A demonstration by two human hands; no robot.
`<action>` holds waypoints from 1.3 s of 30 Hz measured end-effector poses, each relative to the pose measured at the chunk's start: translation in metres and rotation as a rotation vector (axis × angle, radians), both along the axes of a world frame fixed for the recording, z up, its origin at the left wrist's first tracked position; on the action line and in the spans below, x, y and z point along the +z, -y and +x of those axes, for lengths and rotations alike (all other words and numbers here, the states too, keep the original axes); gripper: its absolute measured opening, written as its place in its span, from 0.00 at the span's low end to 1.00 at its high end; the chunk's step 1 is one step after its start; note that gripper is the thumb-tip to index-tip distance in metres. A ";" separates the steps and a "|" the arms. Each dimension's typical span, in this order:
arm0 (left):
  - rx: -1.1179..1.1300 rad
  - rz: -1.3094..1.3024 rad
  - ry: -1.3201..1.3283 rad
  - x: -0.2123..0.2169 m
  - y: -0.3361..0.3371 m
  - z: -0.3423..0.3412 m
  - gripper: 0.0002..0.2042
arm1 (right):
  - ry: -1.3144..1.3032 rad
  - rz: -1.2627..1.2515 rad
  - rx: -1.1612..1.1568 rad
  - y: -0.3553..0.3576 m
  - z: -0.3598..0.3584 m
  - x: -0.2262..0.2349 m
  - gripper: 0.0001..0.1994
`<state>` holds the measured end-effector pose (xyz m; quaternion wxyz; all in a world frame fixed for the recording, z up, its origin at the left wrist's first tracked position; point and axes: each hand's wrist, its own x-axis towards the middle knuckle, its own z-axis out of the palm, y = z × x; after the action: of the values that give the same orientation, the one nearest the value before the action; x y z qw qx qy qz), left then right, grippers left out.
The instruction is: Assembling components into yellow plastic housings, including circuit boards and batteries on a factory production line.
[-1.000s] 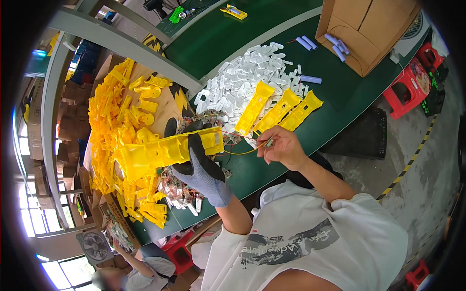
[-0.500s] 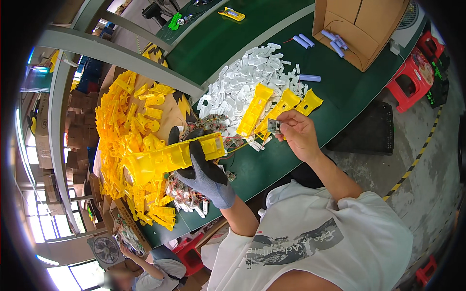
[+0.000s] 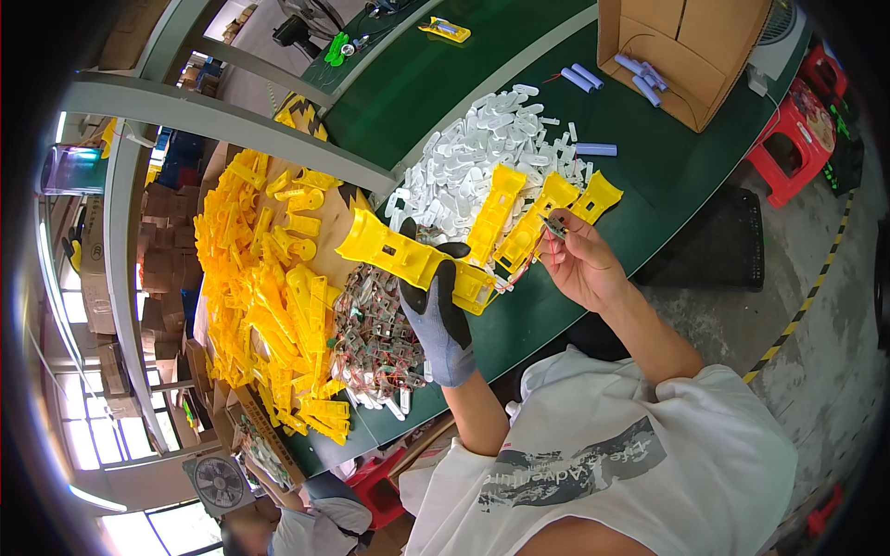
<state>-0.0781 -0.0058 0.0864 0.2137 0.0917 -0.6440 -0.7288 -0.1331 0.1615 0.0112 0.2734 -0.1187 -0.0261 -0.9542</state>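
My left hand [image 3: 439, 326], in a grey and black glove, is closed around a long yellow plastic housing [image 3: 394, 253] with a flared end. Bare fingers of my right hand [image 3: 593, 267] pinch a small circuit board [image 3: 556, 225] with thin red wires hanging from it. Three more yellow housings [image 3: 497, 206] lie side by side just beyond my hands, partly on a heap of small white plastic parts [image 3: 464, 153]. A pile of wired circuit boards [image 3: 375, 329] lies left of my gloved hand, and past it is a large heap of yellow housings [image 3: 264, 310].
Purple-blue cylindrical cells [image 3: 593, 149] lie on the green table [image 3: 686, 176], with more in an open cardboard box [image 3: 714, 56] at the far right. A grey metal frame [image 3: 241, 125] crosses the left side. Red stools [image 3: 793, 148] and a black crate [image 3: 709, 241] stand on the floor. Another person [image 3: 311, 528] sits lower left.
My left hand has moved right with the yellow housing and turned it, bringing the housing nearer my right hand. The circuit board in my right hand has been tilted, showing its red wires.
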 end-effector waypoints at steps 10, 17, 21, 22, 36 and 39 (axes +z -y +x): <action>0.157 0.203 -0.026 -0.011 -0.003 -0.001 0.20 | -0.004 0.144 -0.176 0.005 0.006 0.001 0.11; 0.037 -0.078 0.047 -0.027 -0.017 -0.007 0.37 | -0.105 0.593 -0.355 0.007 0.011 0.012 0.11; -0.105 -0.083 0.095 -0.022 -0.016 0.001 0.39 | -0.143 0.693 -0.346 0.000 0.012 0.017 0.12; -0.171 -0.033 0.138 -0.022 -0.016 0.003 0.39 | -0.139 0.694 -0.345 -0.002 0.013 0.020 0.12; -0.457 0.245 0.070 -0.041 -0.030 0.019 0.39 | -0.397 1.287 -0.459 0.008 0.014 0.022 0.18; -0.329 0.269 0.099 -0.045 -0.040 0.021 0.29 | -0.427 1.356 -0.582 0.008 0.014 0.022 0.17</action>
<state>-0.0571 0.0339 0.0415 0.0457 0.0488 -0.5571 -0.8278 -0.1192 0.1532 0.0335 0.0233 -0.1088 0.6504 -0.7514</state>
